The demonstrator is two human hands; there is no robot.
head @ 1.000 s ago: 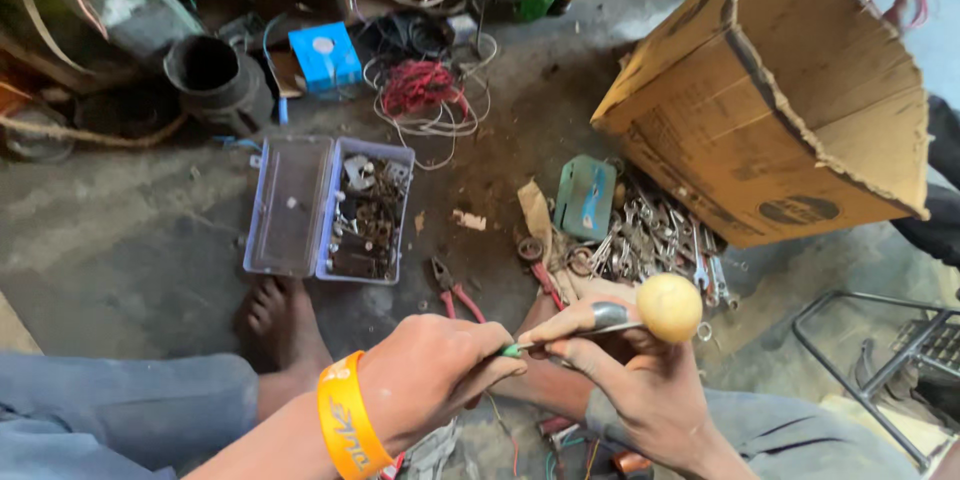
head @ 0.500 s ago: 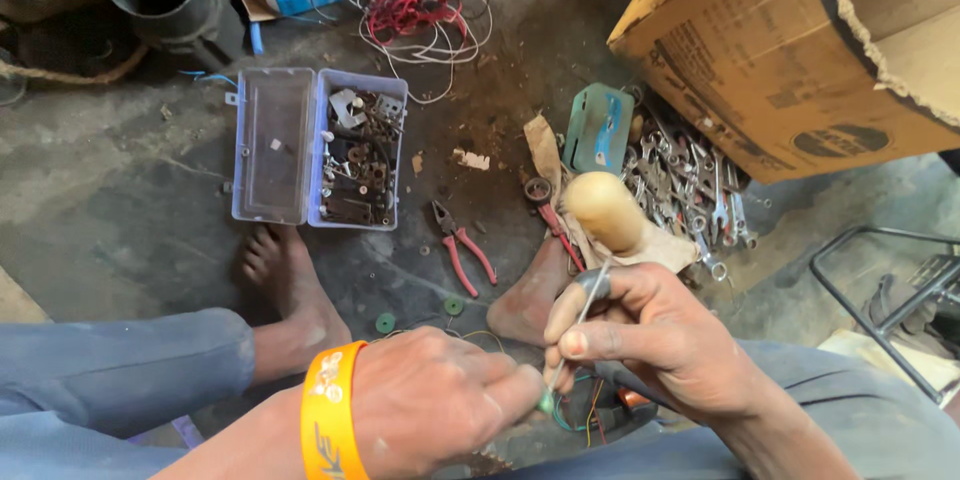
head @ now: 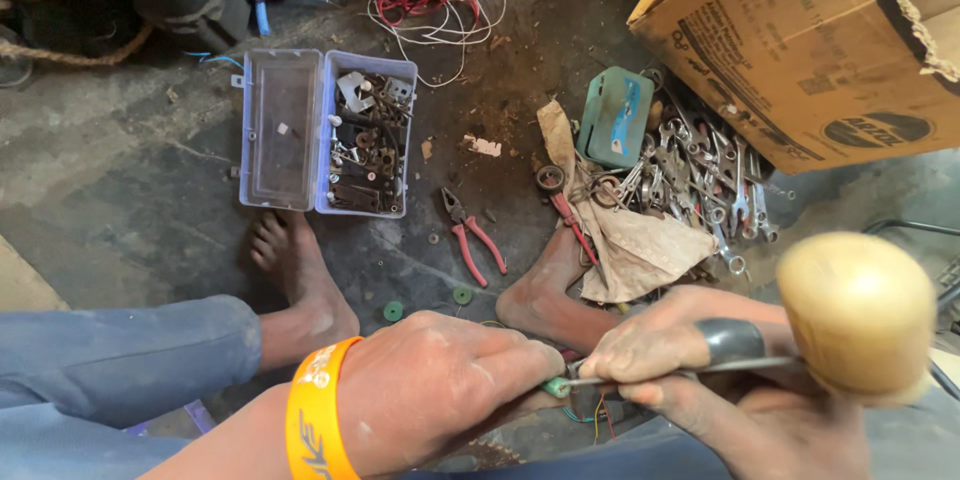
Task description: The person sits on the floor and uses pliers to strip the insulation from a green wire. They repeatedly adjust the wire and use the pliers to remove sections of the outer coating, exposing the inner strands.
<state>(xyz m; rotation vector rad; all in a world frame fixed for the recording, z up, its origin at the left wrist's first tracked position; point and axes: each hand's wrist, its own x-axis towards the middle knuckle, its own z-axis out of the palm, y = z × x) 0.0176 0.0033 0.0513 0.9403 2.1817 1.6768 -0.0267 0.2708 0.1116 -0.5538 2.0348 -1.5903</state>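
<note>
A person sits on a grey concrete floor [head: 120, 150], bare feet out in front, both hands meeting low in the head view. The left hand [head: 430, 390], with an orange rubber wristband [head: 318, 410] on the wrist, lies knuckles up, its fingers curled and pinching a small green part [head: 555, 387] at the fingertips. The right hand [head: 700, 360] is clenched around the thin metal shaft of a screwdriver with a round pale wooden handle [head: 858, 315]; the shaft runs level, its tip meeting the green part, just above coloured wires [head: 590, 412]. Beyond the feet lie red-handled pliers [head: 472, 237], a clear plastic box of screws and small metal parts [head: 325, 132], a heap of steel spanners [head: 700, 180] and a brown cardboard box [head: 800, 40].
</note>
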